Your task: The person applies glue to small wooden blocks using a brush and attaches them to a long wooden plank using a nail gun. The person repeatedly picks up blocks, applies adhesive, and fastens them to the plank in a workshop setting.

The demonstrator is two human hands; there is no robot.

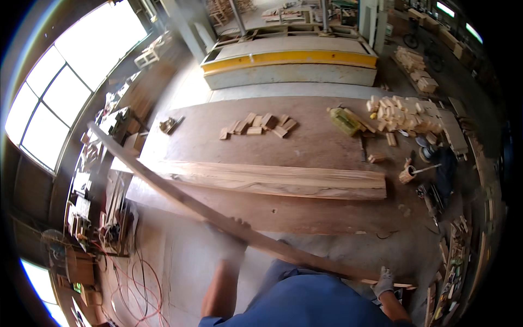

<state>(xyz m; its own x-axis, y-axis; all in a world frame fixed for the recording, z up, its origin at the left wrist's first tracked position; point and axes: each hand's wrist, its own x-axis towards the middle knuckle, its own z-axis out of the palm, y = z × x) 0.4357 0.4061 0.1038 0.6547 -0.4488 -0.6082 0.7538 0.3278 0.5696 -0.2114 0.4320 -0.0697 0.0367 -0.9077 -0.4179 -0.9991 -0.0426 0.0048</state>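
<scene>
A long wooden board [180, 199] slants across in front of me, from the far left down to the near right beside my body. My left hand [233, 235], somewhat blurred, grips it near the middle, its fingertips over the far edge. My right hand [384, 282], in a light grey glove, holds the board close to its near right end. Beyond it, long pale planks [283, 182] with dark grain lie side by side across the brown worktable [305, 215]. The slanting board hides part of their left portion.
Several small wood blocks [255, 131] lie on the table's far half, with a metal tool [170, 125] to their left. A yellow-green container [344, 121], piled wood pieces [406, 114] and a pot [407, 174] stand right. Behind is a yellow-edged press [289, 59]; hoses [139, 289] lie left.
</scene>
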